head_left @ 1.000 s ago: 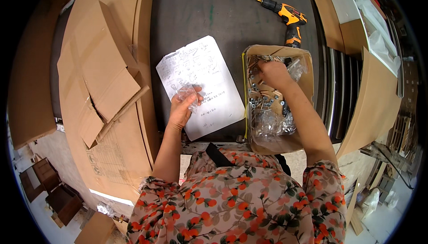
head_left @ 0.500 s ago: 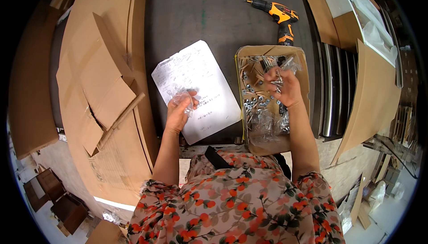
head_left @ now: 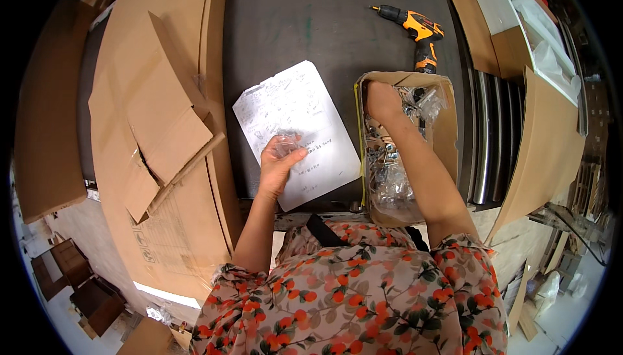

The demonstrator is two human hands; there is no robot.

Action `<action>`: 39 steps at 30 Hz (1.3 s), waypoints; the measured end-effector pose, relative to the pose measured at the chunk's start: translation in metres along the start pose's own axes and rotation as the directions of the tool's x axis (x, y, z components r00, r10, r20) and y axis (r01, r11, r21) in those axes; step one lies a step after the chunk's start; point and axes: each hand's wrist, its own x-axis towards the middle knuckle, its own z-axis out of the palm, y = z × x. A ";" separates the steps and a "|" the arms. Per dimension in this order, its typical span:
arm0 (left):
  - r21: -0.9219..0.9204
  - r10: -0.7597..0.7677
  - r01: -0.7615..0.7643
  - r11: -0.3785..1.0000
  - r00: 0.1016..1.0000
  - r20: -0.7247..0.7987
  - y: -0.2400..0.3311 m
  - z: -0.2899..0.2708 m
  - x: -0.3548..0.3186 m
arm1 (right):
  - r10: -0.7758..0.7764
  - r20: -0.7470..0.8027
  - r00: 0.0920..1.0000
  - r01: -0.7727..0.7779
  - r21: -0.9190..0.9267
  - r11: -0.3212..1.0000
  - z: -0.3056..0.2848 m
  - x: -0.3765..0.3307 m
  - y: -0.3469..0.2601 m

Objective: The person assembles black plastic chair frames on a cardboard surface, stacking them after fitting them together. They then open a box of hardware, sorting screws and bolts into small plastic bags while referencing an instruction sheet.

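Head view is looking down on a dark worktable (head_left: 311,24) whose near edge is running just in front of the person's flowered top. Wide bare room is lying across the table's far half, between the flattened cardboard sheets (head_left: 156,128) overlapping its left edge and the orange and black cordless drill (head_left: 415,30) lying near the far right. A white instruction sheet (head_left: 298,131), rounded at its corners and tilted, is reaching almost to the near edge. The left hand (head_left: 279,163) is resting on it, fingers curling around a small clear plastic bag (head_left: 284,142). Just beside the sheet's right edge, an open cardboard box (head_left: 448,141) is holding many clear bags of metal hardware (head_left: 389,180). The right hand (head_left: 383,100) is reaching into its far end, fingers bent down among the bags; whether they are grasping one, I cannot tell. Metal rails (head_left: 493,134) are lying to the right of the box.
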 end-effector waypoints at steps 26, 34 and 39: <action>0.151 0.024 -0.033 0.988 0.998 0.058 0.016 0.023 -0.019 | -0.037 0.179 0.983 0.065 -0.154 0.986 -0.002 0.005 -0.006; 0.289 0.074 -0.115 0.950 0.986 0.149 0.017 0.050 -0.017 | -0.242 0.089 0.966 0.252 -0.137 0.958 0.004 0.001 0.007; 0.437 0.133 -0.198 0.877 0.976 0.175 0.027 0.065 -0.022 | -0.183 -0.039 0.982 0.186 0.291 0.939 0.013 0.003 0.044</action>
